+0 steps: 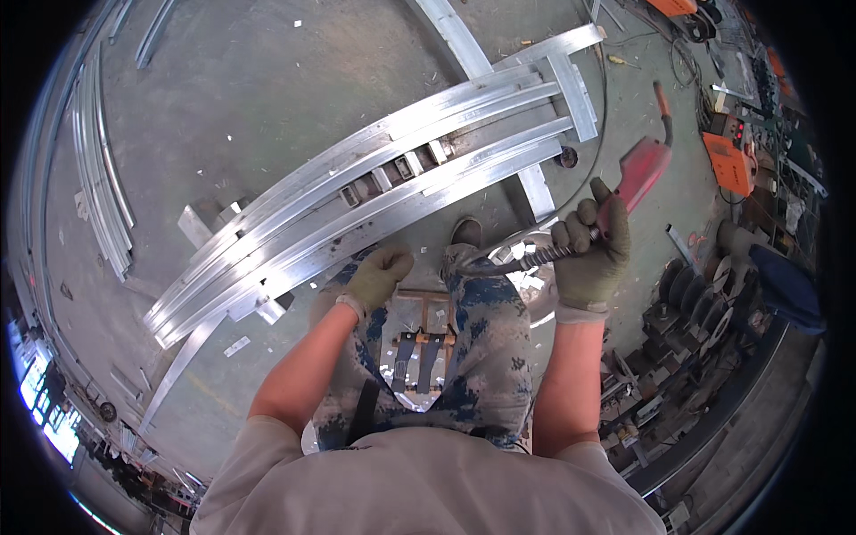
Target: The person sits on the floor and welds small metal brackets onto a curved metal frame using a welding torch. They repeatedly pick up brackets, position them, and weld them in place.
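Observation:
In my gloved right hand (590, 263) is a welding torch (644, 171) with a red handle, its bent neck and copper-coloured tip pointing up and away. Its black cable (508, 265) runs from the hand back across my right knee. My gloved left hand (383, 276) is curled closed above my left knee; whatever its fingers may hold is hidden. Just beyond both knees lie long shiny metal channels (330, 214), side by side across crosswise supports. Several short pieces of square tube (406, 167) sit in the gap between them.
An orange machine (728, 163) stands at the right. Below it are dark discs and metal parts (660, 357). More long metal profiles (100, 169) lie on the floor at the left. A blue cloth (785, 290) hangs at the far right. A shiny round pan (538, 299) holds small pale pieces.

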Demonstrator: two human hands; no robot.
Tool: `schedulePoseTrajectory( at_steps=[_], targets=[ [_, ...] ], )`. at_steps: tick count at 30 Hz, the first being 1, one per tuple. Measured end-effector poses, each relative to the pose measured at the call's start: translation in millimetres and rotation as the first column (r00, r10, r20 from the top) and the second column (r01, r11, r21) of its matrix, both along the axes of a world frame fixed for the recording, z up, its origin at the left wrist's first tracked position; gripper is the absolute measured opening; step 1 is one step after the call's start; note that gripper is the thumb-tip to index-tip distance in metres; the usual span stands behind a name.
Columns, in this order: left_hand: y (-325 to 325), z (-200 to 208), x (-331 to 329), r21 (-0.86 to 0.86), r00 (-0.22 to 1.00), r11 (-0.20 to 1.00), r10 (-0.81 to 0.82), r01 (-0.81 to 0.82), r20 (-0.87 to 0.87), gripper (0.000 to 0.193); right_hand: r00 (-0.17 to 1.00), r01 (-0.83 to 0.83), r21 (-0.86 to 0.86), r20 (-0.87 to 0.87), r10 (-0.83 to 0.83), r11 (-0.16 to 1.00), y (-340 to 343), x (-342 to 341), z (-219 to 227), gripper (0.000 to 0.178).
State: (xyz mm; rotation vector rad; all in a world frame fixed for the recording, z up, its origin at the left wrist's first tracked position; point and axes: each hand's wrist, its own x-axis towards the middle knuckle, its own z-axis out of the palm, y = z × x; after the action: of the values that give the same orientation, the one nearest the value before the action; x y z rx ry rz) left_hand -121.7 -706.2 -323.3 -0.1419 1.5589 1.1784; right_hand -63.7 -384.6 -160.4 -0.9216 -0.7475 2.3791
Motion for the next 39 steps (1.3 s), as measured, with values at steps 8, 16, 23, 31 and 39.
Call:
schedulePoseTrajectory(
  at_steps=[8, 16, 23, 31, 39],
  targets=[
    [57, -33, -10, 0.096, 0.994, 0.995, 0.017, -0.006, -0.112, 0.040, 0.994, -0.104, 0.007, -0.042, 0.104, 0.995, -46, -10, -110, 0.049],
    [70, 4, -11, 0.443, 0.981, 0.886, 0.184, -0.139, -0.059, 0.060, 0.961, -0.265, -0.093, 0.056, 0.270, 0.960, -94, -18, -108, 0.039],
    [25, -13, -9, 0.504, 0.907, 0.851, 0.086, 0.148, -0.412, 0.054, 0.910, -0.403, 0.463, 0.112, 0.399, 0.790, -130, -3, -107, 0.045],
    [26, 49, 28, 0.484, 0.823, 0.869, 0.201, 0.100, -0.532, 0.048, 0.968, -0.244, 0.759, 0.225, 0.108, 0.604, -11, 162, -61, 0.052],
    [11, 24, 22, 0.481, 0.786, 0.874, 0.248, 0.070, -0.566, 0.042, 0.216, -0.691, 0.215, 0.973, -0.088, 0.690, 95, 394, -384, 0.058]
  ],
)
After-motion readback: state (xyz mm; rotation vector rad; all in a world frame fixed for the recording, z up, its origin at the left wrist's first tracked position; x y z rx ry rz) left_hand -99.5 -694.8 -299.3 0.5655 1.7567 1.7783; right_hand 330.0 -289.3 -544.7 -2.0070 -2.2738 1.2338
